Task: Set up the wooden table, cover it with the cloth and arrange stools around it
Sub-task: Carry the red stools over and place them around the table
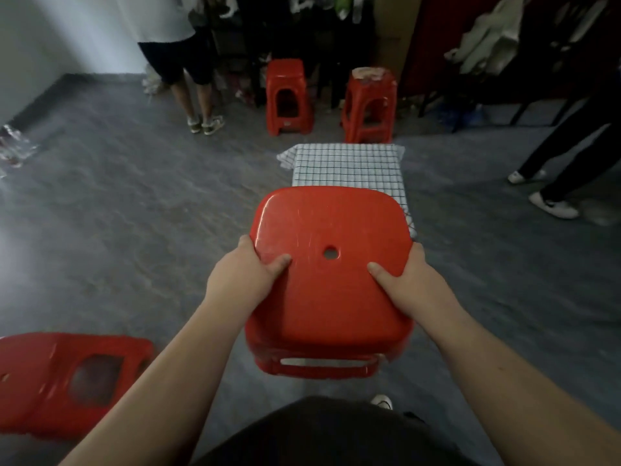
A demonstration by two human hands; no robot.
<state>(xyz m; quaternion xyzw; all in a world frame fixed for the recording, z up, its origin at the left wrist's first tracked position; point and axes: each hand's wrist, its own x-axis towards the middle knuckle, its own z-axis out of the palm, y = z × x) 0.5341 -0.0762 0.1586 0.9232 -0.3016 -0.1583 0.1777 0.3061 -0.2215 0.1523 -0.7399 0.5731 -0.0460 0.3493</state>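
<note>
Table covered, stools partly arranged
Left hand point(247, 274) and right hand point(408, 280) grasp a red stool point(331, 297) by its seat edges, just before the cloth point(349, 169) draped over the table; two far stools point(289, 95) and a fallen stool point(67, 378) likely still need placing.

Both bare forearms reach forward and converge. The left grip point(247, 275) is on the left edge of the red stool point(331, 297), thumb laid on the seat top, fingers curled under the edge and hidden. Same for the right grip point(410, 280) on the right edge. Wrists about straight, roughly level.
</note>
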